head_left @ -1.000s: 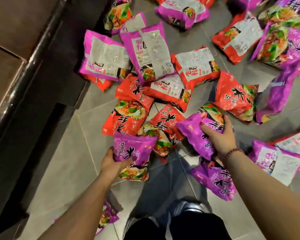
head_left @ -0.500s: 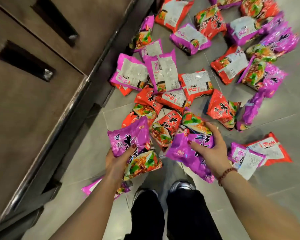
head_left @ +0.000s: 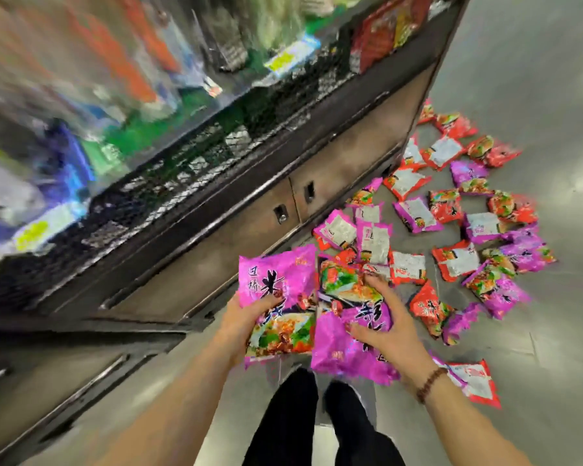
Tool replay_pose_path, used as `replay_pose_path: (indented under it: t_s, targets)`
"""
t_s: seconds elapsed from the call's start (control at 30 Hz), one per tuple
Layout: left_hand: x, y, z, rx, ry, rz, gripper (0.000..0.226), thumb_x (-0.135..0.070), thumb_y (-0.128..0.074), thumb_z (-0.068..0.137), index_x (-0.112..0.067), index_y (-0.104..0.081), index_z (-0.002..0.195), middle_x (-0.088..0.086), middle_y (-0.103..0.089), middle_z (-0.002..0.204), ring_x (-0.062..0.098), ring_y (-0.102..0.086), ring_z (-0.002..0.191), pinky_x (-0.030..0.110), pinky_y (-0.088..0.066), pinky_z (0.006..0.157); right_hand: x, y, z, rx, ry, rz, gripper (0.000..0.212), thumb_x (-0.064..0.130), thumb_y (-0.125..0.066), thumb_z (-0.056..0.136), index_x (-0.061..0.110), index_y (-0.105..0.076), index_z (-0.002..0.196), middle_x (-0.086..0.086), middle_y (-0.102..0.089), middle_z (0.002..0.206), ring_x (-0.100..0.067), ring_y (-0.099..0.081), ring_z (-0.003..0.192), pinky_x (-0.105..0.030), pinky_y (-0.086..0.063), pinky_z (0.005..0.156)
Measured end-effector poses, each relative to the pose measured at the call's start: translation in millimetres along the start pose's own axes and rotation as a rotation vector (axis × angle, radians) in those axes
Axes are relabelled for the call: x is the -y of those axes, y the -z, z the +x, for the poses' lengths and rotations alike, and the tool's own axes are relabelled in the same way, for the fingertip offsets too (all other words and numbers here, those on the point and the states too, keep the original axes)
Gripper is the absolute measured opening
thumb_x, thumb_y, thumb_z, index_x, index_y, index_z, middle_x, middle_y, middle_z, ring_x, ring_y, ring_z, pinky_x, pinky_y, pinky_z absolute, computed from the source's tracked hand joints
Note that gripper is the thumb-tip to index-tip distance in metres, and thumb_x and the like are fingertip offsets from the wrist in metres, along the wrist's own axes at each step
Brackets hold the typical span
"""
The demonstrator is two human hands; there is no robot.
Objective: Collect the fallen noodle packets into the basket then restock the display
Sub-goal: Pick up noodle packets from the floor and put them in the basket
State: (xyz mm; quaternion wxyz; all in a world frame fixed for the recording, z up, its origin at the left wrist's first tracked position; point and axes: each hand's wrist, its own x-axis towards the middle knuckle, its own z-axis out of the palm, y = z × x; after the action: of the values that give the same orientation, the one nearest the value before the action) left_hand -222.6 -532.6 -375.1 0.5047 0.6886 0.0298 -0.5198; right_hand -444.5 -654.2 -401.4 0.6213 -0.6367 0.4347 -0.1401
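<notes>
My left hand (head_left: 246,317) grips a purple noodle packet (head_left: 276,280) by its lower edge, thumb across the front. My right hand (head_left: 387,331) holds a second purple noodle packet (head_left: 337,351), fingers curled over its top. Both packets are lifted side by side in front of me, above the floor. Several red and purple fallen packets (head_left: 451,230) lie scattered on the grey tile floor to the right. No basket is visible.
A dark display unit (head_left: 216,230) runs diagonally on the left, with cabinet doors below and a blurred mesh shelf (head_left: 189,156) of goods above. One red and purple packet (head_left: 475,381) lies by my right wrist. My legs (head_left: 313,425) stand below the hands.
Both hands have risen from the floor pile with a purple packet each. The view has swung up and left, bringing the stocked shelf into sight.
</notes>
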Motion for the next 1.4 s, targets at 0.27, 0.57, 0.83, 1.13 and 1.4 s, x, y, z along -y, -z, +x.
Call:
replay_pose_path:
  t_s: [0.27, 0.57, 0.83, 1.13, 1.4]
  targets:
    - [30, 43, -163, -0.217, -0.062, -0.390, 0.049, -0.013, -0.075, 0.076, -0.007, -0.058, 0.121, 0.018, -0.074, 0.096, 0.030, -0.073, 0.074, 0.038, -0.059, 0.060, 100, -31, -46, 0.384, 0.176, -0.132, 0.074, 0.056, -0.073, 0.067, 0.032, -0.050, 0.133, 0.021, -0.047, 0.137, 0.008, -0.042, 0.126, -0.011, -0.034, 0.102]
    - [138, 118, -295, -0.568, -0.155, -0.792, 0.068, -0.001, -0.079, 0.052, -0.008, -0.055, 0.116, 0.019, -0.073, 0.096, 0.032, -0.072, 0.077, 0.042, -0.061, 0.063, 137, -169, -117, 0.878, 0.154, -0.176, 0.032, 0.018, -0.056, 0.095, 0.041, -0.059, 0.118, 0.015, -0.056, 0.126, 0.006, -0.058, 0.106, -0.011, -0.050, 0.078]
    - [259, 203, -412, -0.800, -0.245, -1.050, 0.073, 0.000, -0.074, 0.050, -0.008, -0.052, 0.119, 0.021, -0.072, 0.099, 0.034, -0.071, 0.080, 0.041, -0.061, 0.063, 134, -314, -254, 1.207, 0.146, -0.260, 0.030, 0.022, -0.061, 0.090, 0.042, -0.063, 0.113, 0.003, -0.062, 0.121, -0.021, -0.066, 0.106, -0.048, -0.055, 0.089]
    - [353, 326, -532, -1.189, -0.391, -1.088, 0.079, -0.018, -0.087, 0.049, -0.014, -0.046, 0.117, 0.018, -0.071, 0.103, 0.034, -0.071, 0.086, 0.050, -0.059, 0.075, 123, -477, -407, 1.369, 0.273, -0.290, 0.035, 0.013, -0.061, 0.092, 0.041, -0.064, 0.112, 0.004, -0.064, 0.125, -0.015, -0.063, 0.113, -0.037, -0.050, 0.099]
    - [384, 431, -572, -1.324, -0.365, -1.021, 0.073, -0.020, -0.081, 0.075, -0.032, -0.034, 0.129, 0.008, -0.065, 0.109, 0.025, -0.074, 0.082, 0.043, -0.060, 0.071, 137, -597, -467, 1.425, 0.223, -0.317, 0.030, 0.023, -0.060, 0.093, 0.044, -0.061, 0.115, 0.003, -0.057, 0.129, -0.020, -0.064, 0.109, -0.046, -0.055, 0.090]
